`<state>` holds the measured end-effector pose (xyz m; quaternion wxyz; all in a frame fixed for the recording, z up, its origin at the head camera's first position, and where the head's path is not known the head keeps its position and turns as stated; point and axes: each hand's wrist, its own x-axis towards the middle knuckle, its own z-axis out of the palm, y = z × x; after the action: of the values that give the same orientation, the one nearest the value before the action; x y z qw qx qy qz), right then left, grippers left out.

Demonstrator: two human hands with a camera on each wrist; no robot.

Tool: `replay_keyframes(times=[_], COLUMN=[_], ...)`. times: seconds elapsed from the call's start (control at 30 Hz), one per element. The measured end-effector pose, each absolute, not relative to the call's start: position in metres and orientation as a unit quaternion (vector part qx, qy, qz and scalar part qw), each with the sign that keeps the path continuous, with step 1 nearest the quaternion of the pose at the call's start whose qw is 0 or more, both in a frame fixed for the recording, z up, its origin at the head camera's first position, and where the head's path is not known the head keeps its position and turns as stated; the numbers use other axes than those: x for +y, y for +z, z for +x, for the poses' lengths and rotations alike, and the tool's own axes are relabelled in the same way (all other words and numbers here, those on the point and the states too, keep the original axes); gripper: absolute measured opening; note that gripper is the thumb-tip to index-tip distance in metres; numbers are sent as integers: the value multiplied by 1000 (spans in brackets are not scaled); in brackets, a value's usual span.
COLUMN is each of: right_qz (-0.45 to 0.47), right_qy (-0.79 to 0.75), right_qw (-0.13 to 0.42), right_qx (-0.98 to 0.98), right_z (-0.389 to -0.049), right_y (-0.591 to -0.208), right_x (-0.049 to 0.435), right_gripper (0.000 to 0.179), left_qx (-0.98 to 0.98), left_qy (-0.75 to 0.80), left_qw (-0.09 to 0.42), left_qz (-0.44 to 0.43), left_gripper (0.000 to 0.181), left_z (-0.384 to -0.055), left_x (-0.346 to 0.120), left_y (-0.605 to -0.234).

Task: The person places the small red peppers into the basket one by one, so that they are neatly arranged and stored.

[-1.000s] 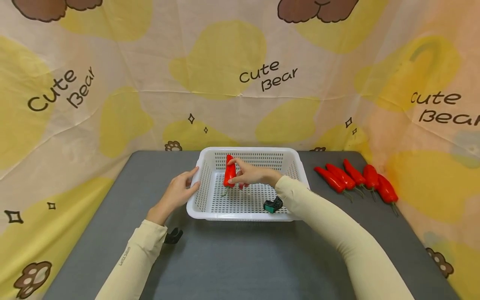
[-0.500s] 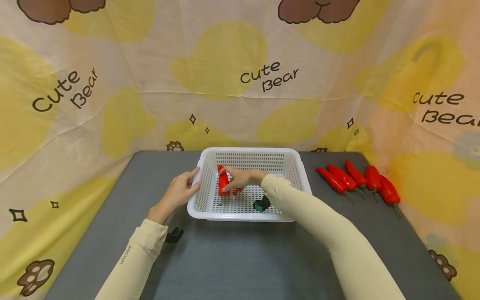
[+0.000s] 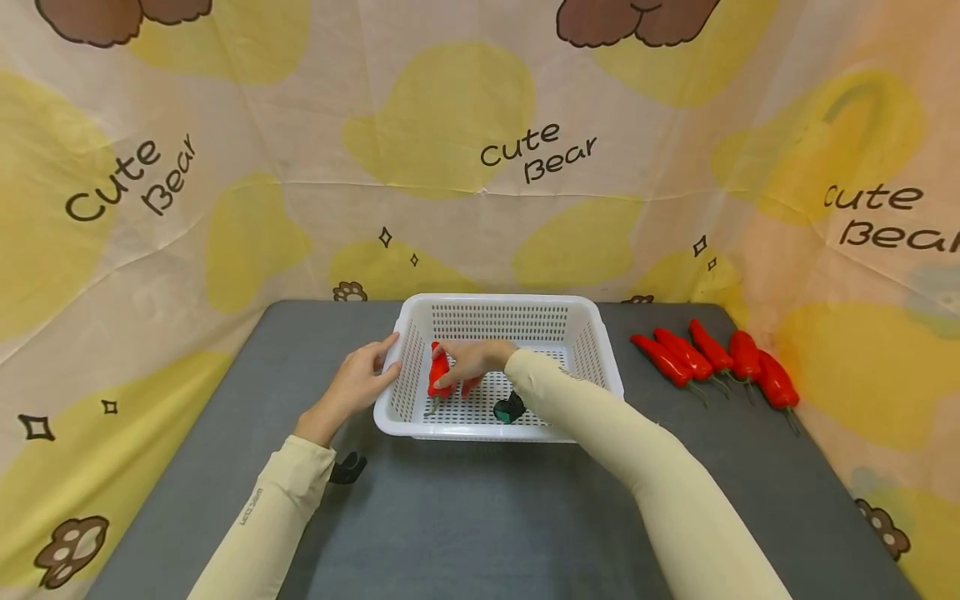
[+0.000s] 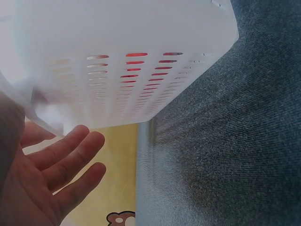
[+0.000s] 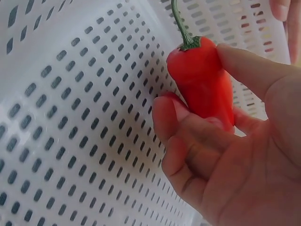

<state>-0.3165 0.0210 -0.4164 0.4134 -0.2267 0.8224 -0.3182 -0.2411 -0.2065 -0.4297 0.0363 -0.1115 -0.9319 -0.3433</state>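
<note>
A white slotted plastic basket (image 3: 510,432) stands on the grey table. Inside it, near the left wall, my right hand (image 3: 480,358) holds a red chili pepper (image 3: 437,372) between thumb and fingers. Its green stem (image 5: 181,21) points toward the near side. In the right wrist view, the thumb lies along the pepper's shoulder and the other fingers curl against its far side. My left hand (image 3: 362,382) holds the basket's left rim, thumb over the edge. From the left wrist view, the other fingers (image 4: 77,146) extend outside and under that rim.
Several more red chili peppers (image 3: 742,354) lie side by side on the table (image 3: 480,517), right of the basket. A patterned cloth (image 3: 420,150) hangs behind and on both sides. Dark wrist-camera mounts stick out under both wrists.
My right hand has carried the chili pepper leftward and lower, toward the basket's left wall. The left hand stays at the rim, and the peppers on the table keep their places.
</note>
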Motion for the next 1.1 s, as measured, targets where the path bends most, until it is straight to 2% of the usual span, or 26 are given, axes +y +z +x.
replay_keyframes(times=[0.53, 0.77, 1.1], right_qz=[-248, -255, -256], right_qy=[-285, -275, -256], right_qw=[464, 460, 452], right_qx=[801, 805, 815], right_z=[-315, -314, -315], right_y=[-417, -410, -403], right_x=[6, 11, 23], right_gripper=[75, 84, 87], left_qx=[-932, -935, -933], left_qy=[-344, -339, -344], left_qw=[32, 28, 26], left_qz=[-114, -104, -101], left_gripper=[60, 61, 61], left_z=[-242, -241, -240], left_x=[-206, -205, -204], left_y=[-431, -428, -430])
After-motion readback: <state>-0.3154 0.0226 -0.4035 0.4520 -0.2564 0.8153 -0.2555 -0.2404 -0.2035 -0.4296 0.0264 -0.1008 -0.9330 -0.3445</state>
